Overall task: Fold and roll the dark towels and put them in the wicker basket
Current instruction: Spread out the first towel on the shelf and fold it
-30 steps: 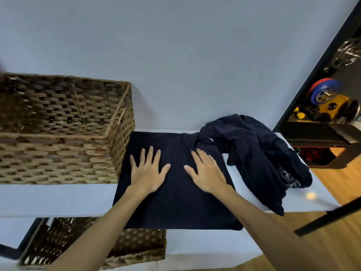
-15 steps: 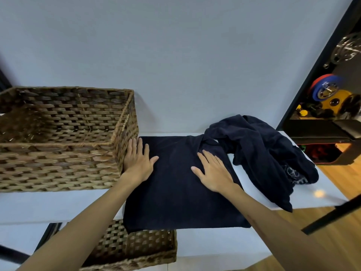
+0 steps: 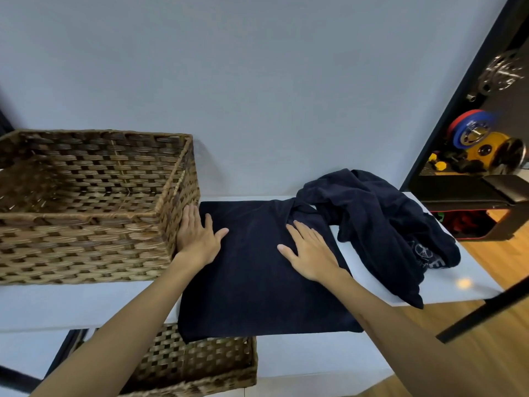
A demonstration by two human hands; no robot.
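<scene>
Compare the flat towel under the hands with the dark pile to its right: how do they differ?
The flat towel lies spread and smoothed; the pile is crumpled and heaped. Both hands, left and right, press open on the flat towel; nothing touches the pile. The pile shows a pale print; the flat towel looks plain. Both are dark navy, on the white shelf.

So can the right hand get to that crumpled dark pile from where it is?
Probably yes. The right hand lies flat on the spread towel, and the crumpled pile sits just beside it with nothing between.
</scene>
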